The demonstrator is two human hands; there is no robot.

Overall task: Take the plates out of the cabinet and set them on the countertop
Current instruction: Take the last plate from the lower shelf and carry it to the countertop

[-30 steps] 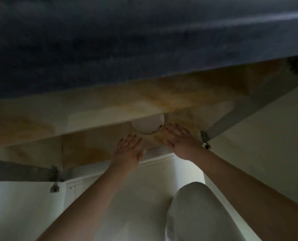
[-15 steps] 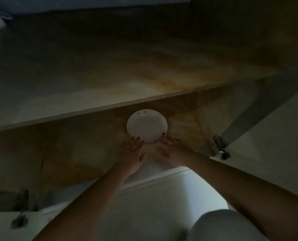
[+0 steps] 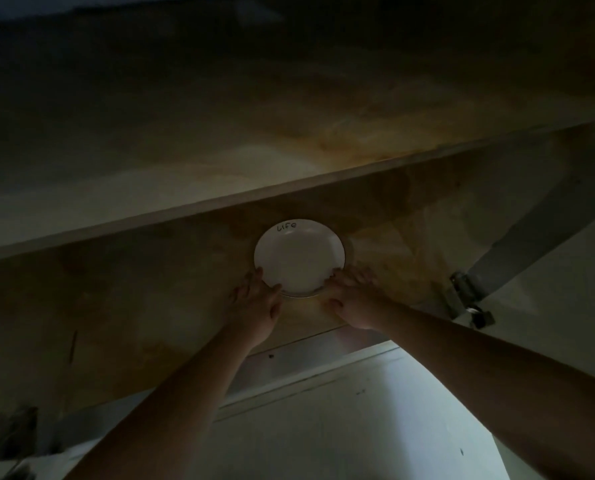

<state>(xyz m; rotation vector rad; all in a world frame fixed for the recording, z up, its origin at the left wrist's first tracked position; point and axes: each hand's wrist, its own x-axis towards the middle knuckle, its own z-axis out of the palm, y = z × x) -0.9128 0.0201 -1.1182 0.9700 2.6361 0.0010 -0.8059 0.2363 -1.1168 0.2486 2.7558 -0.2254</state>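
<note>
Mid-frame, the white plate (image 3: 299,254) is being gripped at its near rim by the left hand (image 3: 254,304) and the right hand (image 3: 353,297).

plate (image 3: 299,258) rim partly under fingertips (image 3: 349,277), forearms (image 3: 171,393) cut off by bottom edge, upper cabinet (image 3: 220,64) too dark

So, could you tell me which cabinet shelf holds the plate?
The lower shelf, beneath the upper shelf: the white plate lies there, left hand and right hand at its rim.

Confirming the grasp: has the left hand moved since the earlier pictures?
Yes. The left hand moved forward along the brown wooden shelf, onto the near-left rim of the round white plate.
</note>
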